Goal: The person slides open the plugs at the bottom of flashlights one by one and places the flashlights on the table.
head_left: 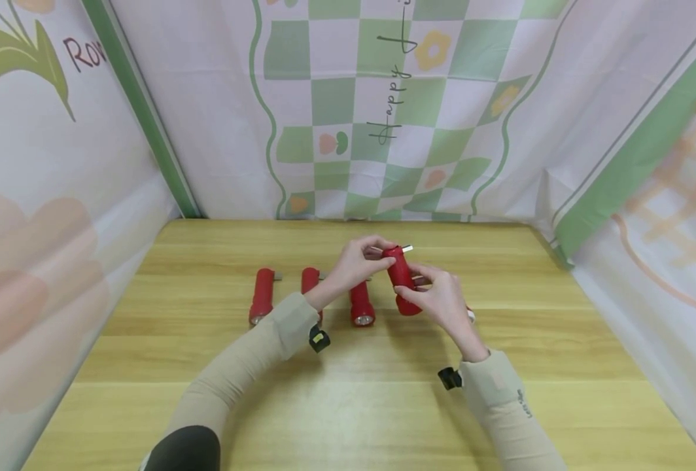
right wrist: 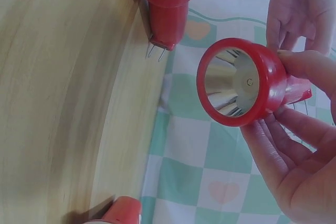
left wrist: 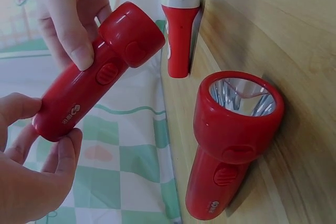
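Note:
Between both hands, above the table, a red flashlight (head_left: 402,278) is held tilted, its metal plug prongs (head_left: 407,248) folded out near the tail. My left hand (head_left: 354,265) pinches the tail end between thumb and fingers. My right hand (head_left: 444,297) grips the body close to the wide lamp head. In the right wrist view the held flashlight's clear lens and shiny reflector (right wrist: 231,82) face the camera. The left wrist view shows the switch (left wrist: 107,73) on its body.
Red flashlights lie in a row on the wooden table (head_left: 360,405): one at left (head_left: 262,294), one partly behind my left arm (head_left: 310,280), one in the middle (head_left: 361,304). Another, with a white rim (left wrist: 181,0), lies to the right, mostly behind my right hand in the head view. Patterned curtains (head_left: 218,131) surround the table.

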`<state>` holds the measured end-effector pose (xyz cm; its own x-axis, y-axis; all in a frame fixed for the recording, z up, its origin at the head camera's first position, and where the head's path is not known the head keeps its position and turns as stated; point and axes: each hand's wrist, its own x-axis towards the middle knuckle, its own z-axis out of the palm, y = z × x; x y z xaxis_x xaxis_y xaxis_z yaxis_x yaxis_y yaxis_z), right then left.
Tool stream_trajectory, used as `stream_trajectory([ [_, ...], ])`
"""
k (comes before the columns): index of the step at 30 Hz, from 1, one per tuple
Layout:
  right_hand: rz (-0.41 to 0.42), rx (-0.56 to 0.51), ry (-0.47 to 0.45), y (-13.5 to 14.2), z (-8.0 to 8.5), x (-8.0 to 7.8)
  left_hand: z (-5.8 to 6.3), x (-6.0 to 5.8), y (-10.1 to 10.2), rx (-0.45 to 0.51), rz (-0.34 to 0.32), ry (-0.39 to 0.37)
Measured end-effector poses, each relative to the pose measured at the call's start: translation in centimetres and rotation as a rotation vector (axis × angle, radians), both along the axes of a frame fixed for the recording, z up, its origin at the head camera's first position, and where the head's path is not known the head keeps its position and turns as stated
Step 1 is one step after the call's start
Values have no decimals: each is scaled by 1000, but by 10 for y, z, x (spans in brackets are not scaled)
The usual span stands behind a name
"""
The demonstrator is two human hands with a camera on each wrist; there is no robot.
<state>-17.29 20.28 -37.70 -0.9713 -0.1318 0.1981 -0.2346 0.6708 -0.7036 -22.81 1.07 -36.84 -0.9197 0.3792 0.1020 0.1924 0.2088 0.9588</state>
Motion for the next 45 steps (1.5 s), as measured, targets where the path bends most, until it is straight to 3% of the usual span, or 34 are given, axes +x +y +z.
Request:
stream_trajectory([
  [24,-12,28,-59,2,-1,1,-5,-7,4,-34,-19,32],
  [45,-3,29,-124,3,-1,-2,-3,-9,6,-85,-29,-10],
])
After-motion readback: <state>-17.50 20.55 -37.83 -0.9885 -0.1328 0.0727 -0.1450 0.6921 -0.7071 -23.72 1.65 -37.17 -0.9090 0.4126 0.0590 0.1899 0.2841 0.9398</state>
